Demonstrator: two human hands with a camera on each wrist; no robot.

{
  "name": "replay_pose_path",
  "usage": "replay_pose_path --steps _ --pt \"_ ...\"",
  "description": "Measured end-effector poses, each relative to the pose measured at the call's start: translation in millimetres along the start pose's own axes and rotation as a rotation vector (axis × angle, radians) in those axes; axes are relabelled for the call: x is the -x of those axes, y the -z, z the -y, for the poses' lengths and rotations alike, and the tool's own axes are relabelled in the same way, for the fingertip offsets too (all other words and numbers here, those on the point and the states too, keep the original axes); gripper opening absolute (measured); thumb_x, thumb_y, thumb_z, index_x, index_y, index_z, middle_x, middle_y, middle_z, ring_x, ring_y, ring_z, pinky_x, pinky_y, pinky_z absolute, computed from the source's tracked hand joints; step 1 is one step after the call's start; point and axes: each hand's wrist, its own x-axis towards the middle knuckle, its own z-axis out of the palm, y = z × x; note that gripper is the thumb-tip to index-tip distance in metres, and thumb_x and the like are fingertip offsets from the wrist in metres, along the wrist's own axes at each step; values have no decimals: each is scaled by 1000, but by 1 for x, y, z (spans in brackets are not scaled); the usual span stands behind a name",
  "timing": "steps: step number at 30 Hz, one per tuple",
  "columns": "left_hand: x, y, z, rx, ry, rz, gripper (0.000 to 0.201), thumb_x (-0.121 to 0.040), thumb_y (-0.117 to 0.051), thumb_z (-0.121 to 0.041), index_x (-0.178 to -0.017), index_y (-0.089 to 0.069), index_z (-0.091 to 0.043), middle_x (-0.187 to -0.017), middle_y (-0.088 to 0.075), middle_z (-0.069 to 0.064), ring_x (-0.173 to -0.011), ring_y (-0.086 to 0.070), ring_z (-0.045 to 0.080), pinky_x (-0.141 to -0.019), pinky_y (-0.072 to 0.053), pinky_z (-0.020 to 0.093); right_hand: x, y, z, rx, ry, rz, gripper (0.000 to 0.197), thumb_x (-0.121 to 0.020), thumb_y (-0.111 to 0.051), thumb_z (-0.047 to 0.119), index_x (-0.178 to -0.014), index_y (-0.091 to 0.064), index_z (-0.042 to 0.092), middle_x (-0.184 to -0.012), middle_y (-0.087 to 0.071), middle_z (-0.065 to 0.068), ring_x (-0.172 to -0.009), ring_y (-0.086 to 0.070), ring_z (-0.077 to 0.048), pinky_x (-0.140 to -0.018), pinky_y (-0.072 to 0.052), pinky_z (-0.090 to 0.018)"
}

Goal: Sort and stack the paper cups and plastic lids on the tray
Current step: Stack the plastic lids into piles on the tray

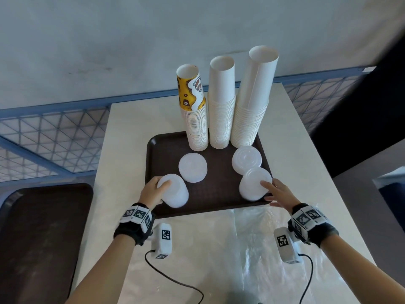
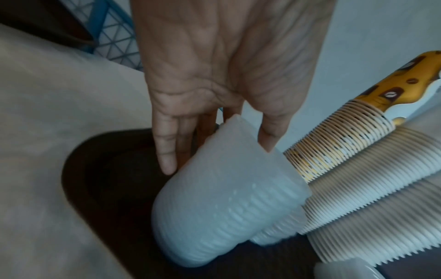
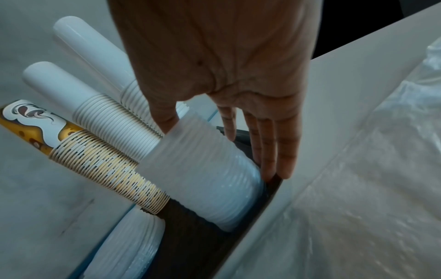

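On the brown tray, three tall cup stacks stand along the far edge: the printed yellow stack on the left, two white stacks beside it; four lid stacks sit nearer; the left hand grips the near-left lid stack, thumb on one side and fingers on the other; the right hand, fingers straight, touches the near-right lid stack; clear plastic wrap lies on the worktop.
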Motion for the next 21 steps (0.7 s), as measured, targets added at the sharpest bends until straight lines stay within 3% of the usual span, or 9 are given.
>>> replay_pose_path --steps 4,8,14,21 --pt "7 -32 1 17 3 70 20 -92 -54 -32 -107 -51 -20 -112 -52 4 -105 -50 22 -78 -53 38 0 0 1 4 -7 13 47 -92 -50 35 -134 -41 16 -123 -51 -9 -99 -57 -29 -82 -42 -35" --pt "16 -62 -7 45 3 155 25 -92 -51 -38 -111 -50 -23 -120 -54 6 -110 -54 26 -65 -51 29 -1 -1 3 8 -8 27 48 -93 -49 35 -136 -39 18 -125 -49 -7 -102 -56 -30 -83 -42 -35" --pt "24 -100 -24 44 -4 209 37 -93 -47 -42 -122 -48 -19 -121 -52 7 -110 -55 28 -62 -52 28 -4 -1 4 6 -21 39 47 -93 -48 36 -136 -39 19 -118 -46 -3 -111 -55 -35 -89 -42 -39" --pt "26 -123 -31 -11 -2 200 38 -94 -41 -46 -121 -45 -19 -112 -52 5 -106 -55 30 -82 -55 42 -6 -3 5 64 -7 53 48 -90 -51 44 -131 -42 21 -117 -52 -6 -101 -55 -30 -89 -45 -43"
